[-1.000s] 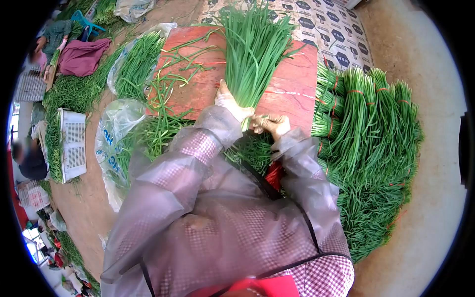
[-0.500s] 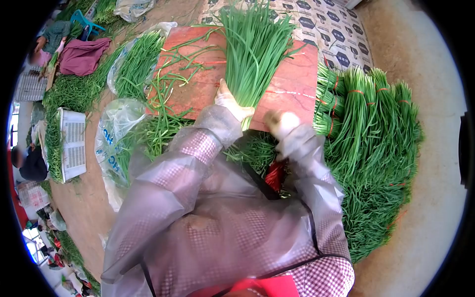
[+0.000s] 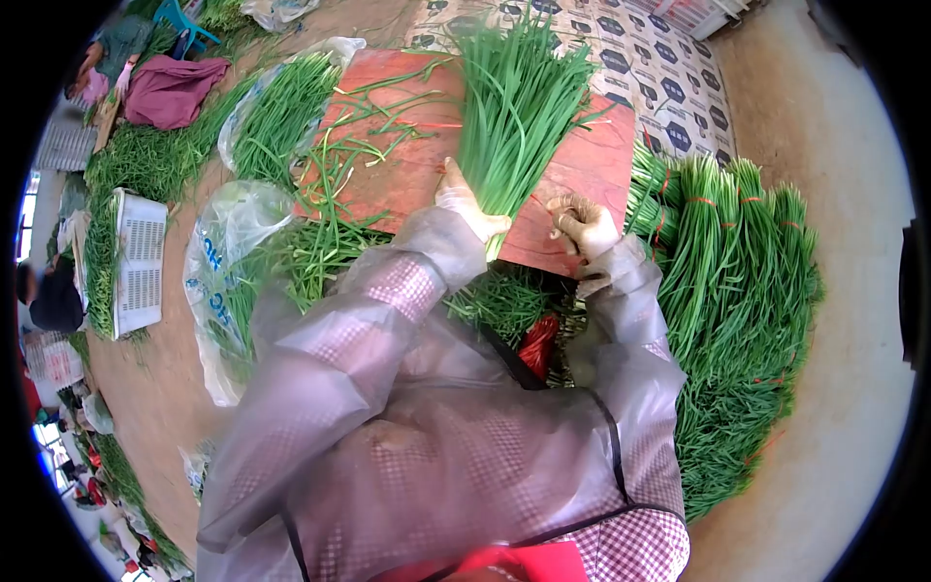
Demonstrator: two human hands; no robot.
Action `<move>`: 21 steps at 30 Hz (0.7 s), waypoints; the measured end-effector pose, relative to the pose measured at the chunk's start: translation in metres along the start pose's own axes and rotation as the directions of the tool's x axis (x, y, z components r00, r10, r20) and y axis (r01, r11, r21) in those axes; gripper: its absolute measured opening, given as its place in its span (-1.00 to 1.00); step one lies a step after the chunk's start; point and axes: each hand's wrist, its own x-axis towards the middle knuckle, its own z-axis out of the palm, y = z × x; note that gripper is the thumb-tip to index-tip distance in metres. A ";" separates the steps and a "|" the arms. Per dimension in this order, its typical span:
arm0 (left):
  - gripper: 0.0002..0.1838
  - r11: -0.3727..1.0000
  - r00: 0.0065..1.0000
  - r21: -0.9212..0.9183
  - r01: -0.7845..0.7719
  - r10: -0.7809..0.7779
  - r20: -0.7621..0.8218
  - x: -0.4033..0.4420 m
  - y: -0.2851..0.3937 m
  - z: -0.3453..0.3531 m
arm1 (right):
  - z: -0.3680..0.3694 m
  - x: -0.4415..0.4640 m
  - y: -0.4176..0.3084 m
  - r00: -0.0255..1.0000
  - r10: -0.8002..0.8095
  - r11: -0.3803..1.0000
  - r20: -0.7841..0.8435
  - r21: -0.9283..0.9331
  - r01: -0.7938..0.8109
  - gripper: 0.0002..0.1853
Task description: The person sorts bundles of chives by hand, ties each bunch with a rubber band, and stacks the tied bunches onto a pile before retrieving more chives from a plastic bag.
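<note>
My left hand (image 3: 465, 204), gloved, is closed around the lower stems of a bunch of green garlic chives (image 3: 519, 116). The leaves fan out upward across a reddish board (image 3: 388, 189). To the right, over the board's near edge, my right hand (image 3: 585, 225) is closed with its fingers curled and pinched. Whatever it may hold is too small to make out. Loose chive stalks (image 3: 364, 145) lie scattered on the board's left part. A red plastic bundle (image 3: 538, 344) shows below the board, between my arms.
Tied chive bundles (image 3: 708, 242) are stacked at right. Chives in a clear plastic bag (image 3: 276, 116), another plastic bag (image 3: 218, 281) and a white crate (image 3: 141, 262) are at left. Other people (image 3: 58, 301) sit at far left. Patterned sheeting (image 3: 659, 78) lies beyond the board.
My right hand has moved up and right, away from the stem ends, and now shows curled fingers instead of a blur. My left hand keeps its hold on the chives. The whole view has shifted slightly.
</note>
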 end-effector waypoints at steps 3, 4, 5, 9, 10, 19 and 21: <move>0.38 0.999 1.000 0.032 -0.010 0.010 -0.028 0.002 -0.004 0.004 | 0.006 -0.004 -0.012 0.974 -0.069 0.970 0.217 0.241 0.015 -0.78; 0.35 1.000 1.000 0.009 0.000 0.000 -0.023 0.004 -0.005 0.006 | 0.011 -0.003 -0.014 0.947 -0.147 0.919 0.285 0.393 0.024 -0.75; 0.31 1.000 1.000 -0.013 0.011 -0.011 -0.018 0.002 0.001 0.001 | 0.017 -0.006 -0.027 0.931 -0.184 0.916 0.314 0.399 0.047 -0.72; 0.32 0.973 0.974 -0.075 -0.218 0.212 -0.081 -0.012 0.014 -0.015 | 0.032 0.006 -0.041 0.918 -0.269 0.963 0.293 0.113 0.246 -0.78; 0.32 0.974 0.974 -0.076 -0.215 0.208 -0.087 -0.011 0.010 -0.013 | 0.037 0.006 -0.049 0.915 -0.269 0.963 0.300 0.110 0.247 -0.78; -0.79 0.923 0.922 0.344 -0.172 0.028 0.387 -0.039 0.058 -0.072 | 0.086 0.065 -0.087 0.382 -0.766 -0.035 0.517 -0.627 0.778 -0.92; -0.77 0.904 0.909 0.393 -0.172 -0.008 0.416 -0.041 0.063 -0.079 | 0.093 0.091 -0.082 0.294 -0.801 -0.049 0.522 -0.546 0.837 -0.88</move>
